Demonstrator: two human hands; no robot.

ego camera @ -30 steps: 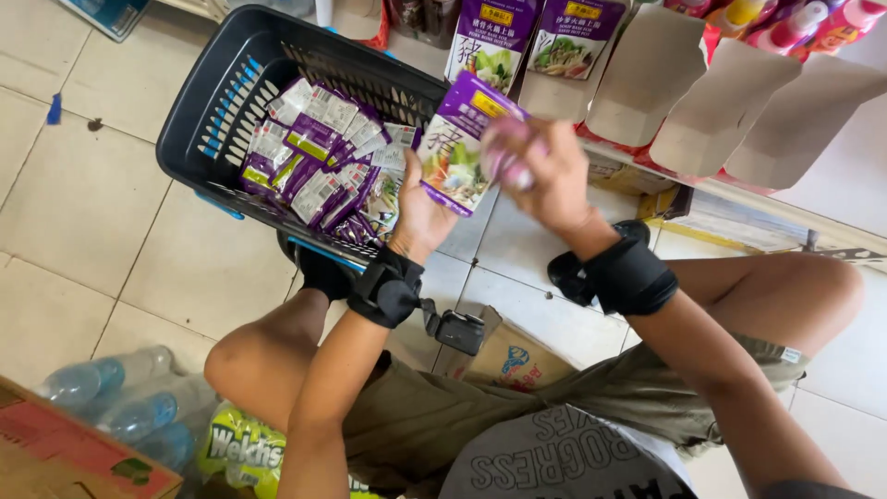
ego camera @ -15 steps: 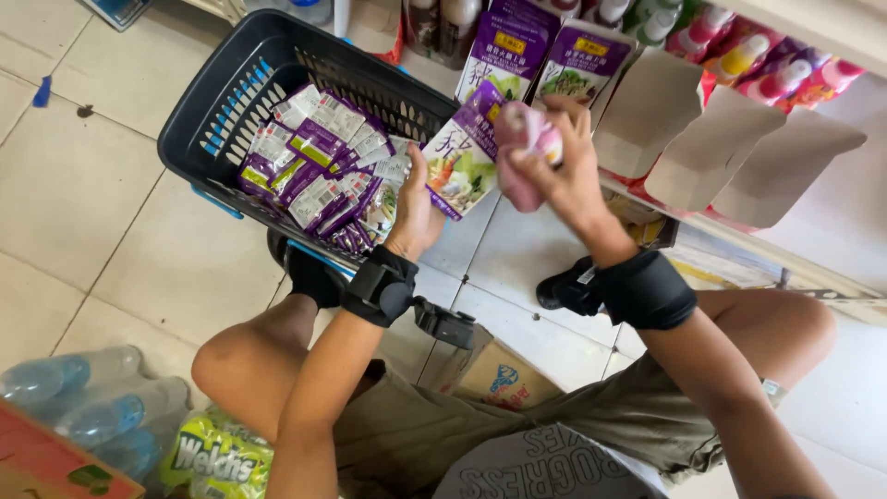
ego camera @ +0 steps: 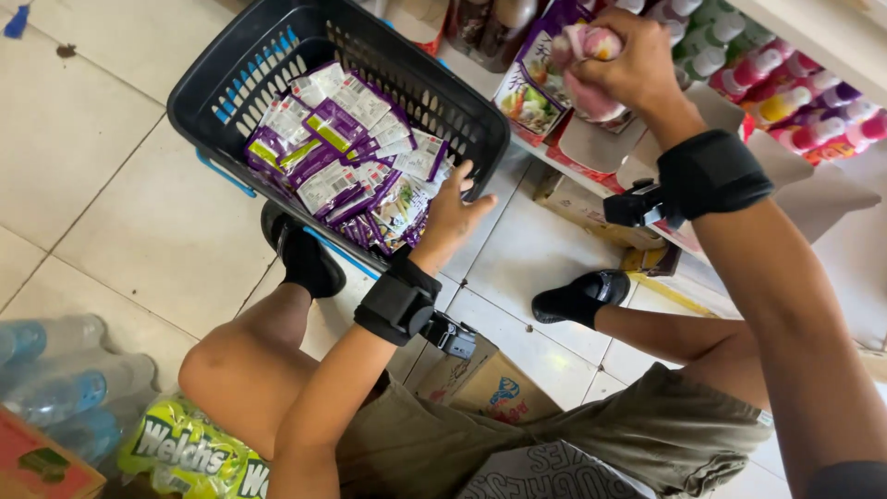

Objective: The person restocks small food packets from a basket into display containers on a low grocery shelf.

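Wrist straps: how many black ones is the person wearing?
2: one wrist strap on the left arm beside the basket, one wrist strap on the right arm near the shelf. None seem hidden.

Tiled floor (ego camera: 120,194) carries a black basket (ego camera: 236,69) at 11 o'clock and water bottles (ego camera: 55,370) at 8. Cardboard box (ego camera: 485,383) at 6; low shelf (ego camera: 591,199) at 1 holds purple packets (ego camera: 531,88).

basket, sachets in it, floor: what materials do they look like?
Basket: dark moulded plastic, matte, with slotted walls. Sachets: probably plastic or foil-laminate film, glossy, creased and printed purple and white; the left hand rests on them. Floor: pale glazed-looking tiles, probably ceramic, with visible grout lines.
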